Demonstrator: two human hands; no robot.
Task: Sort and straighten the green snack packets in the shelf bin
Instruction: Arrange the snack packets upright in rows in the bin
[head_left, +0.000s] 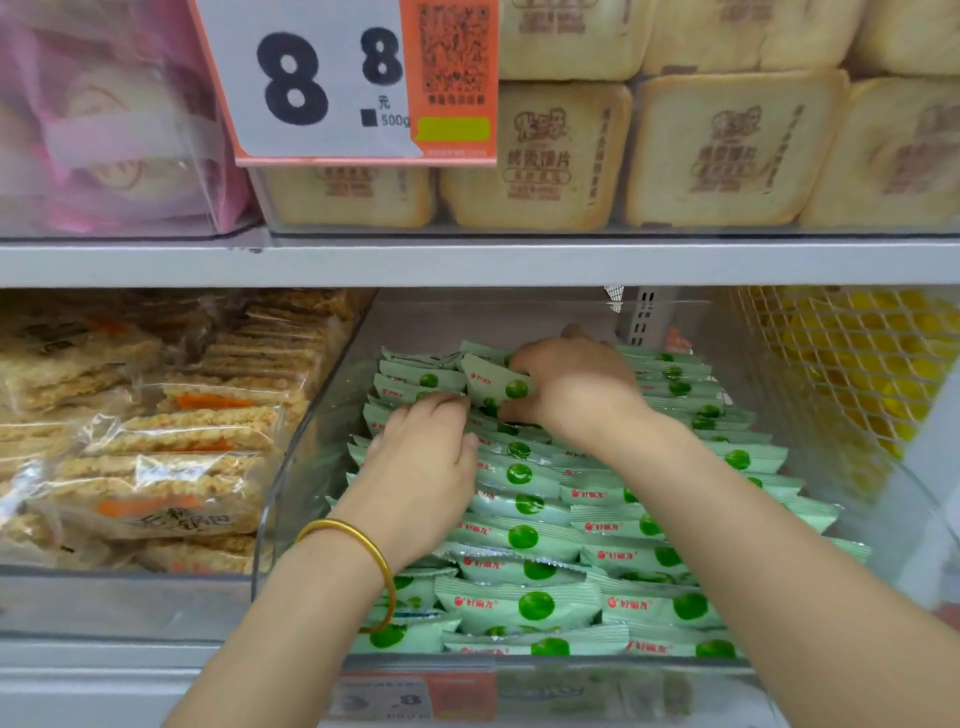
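Observation:
A clear plastic shelf bin (311, 415) holds several pale green snack packets (524, 603), each with a green dot, lying in overlapping rows. Deep in the bin, my right hand (576, 384) grips one tilted green packet (493, 387) that stands up out of the rows. My left hand (426, 452), with a gold bangle on its wrist, lies on the left rows just in front of that packet, its fingertips curled onto the packet edges there.
A bin of wrapped crispy rice bars (156, 441) stands to the left. A wire basket of yellow goods (857, 364) is at the right. Above the shelf edge (467, 260) sit bread loaves (727, 150) and a price sign (322, 78).

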